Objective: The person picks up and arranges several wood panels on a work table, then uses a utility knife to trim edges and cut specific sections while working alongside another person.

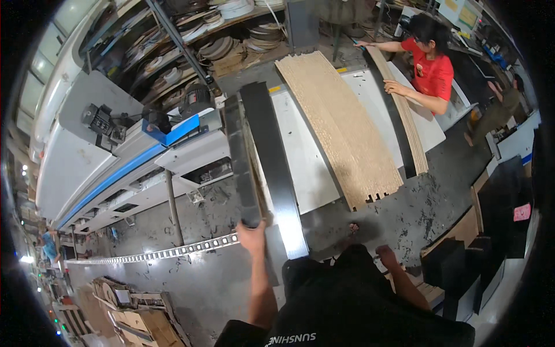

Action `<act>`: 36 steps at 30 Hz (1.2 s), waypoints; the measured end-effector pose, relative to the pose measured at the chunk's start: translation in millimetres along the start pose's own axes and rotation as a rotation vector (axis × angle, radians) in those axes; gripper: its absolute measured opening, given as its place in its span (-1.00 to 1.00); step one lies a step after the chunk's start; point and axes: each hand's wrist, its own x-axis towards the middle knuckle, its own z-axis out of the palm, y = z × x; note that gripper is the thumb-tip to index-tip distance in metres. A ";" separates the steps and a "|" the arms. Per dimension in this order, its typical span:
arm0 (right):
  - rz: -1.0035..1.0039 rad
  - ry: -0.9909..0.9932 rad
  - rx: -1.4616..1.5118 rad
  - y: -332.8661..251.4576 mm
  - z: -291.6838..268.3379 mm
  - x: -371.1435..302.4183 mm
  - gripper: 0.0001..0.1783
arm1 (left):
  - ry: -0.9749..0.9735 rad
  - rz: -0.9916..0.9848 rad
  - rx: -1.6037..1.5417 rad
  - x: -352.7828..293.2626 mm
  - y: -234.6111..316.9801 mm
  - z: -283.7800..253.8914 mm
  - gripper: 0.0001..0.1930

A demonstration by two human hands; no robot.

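My left hand (252, 236) is closed round the near end of a long dark board (241, 165), which lies along the left side of the table beside the machine. A second black board (272, 150) is just right of it, its near end shiny and reaching past the table edge toward me. My right hand (387, 256) hangs beside my body at the right, fingers curled, holding nothing that I can see. A wide stack of tan strips (341, 121) with notched ends lies across the middle of the white table (306, 162).
A co-worker in a red shirt (432, 72) holds tan and black strips (399, 115) at the table's far right. A white machine (191, 153) with motors stands left, a roller track (167, 253) before it. Dark panels (457, 266) lean at right; shelves hold coiled edging (263, 37).
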 end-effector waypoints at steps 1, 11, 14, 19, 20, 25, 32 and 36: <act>0.024 -0.008 0.046 21.7 -8.3 8.1 -0.68 | 0.011 0.016 0.005 -7.7 20.4 9.6 -0.11; 0.162 0.062 0.373 127.8 -114.2 77.9 -0.57 | 0.074 0.066 0.104 -43.4 112.6 126.0 0.01; 0.298 0.051 0.556 191.9 -166.6 93.2 -0.55 | 0.000 0.090 0.218 -39.6 112.4 135.5 0.15; 0.175 0.106 0.292 253.0 -217.7 105.1 -0.64 | -0.231 -0.056 0.414 -42.9 140.1 129.3 0.31; 0.551 0.054 0.318 179.8 -202.8 118.8 -0.74 | -0.175 -0.085 0.471 -33.1 135.7 113.3 0.31; 0.462 0.050 0.213 126.3 -225.0 143.9 -0.64 | -0.182 -0.015 0.451 -22.9 117.2 132.2 0.28; 0.220 0.052 0.034 144.6 -192.0 190.0 -0.59 | -0.202 0.004 0.396 -23.3 114.8 137.5 0.28; 0.297 0.052 0.267 35.6 -172.5 155.2 -0.63 | -0.241 0.053 0.146 -16.4 93.1 108.4 0.18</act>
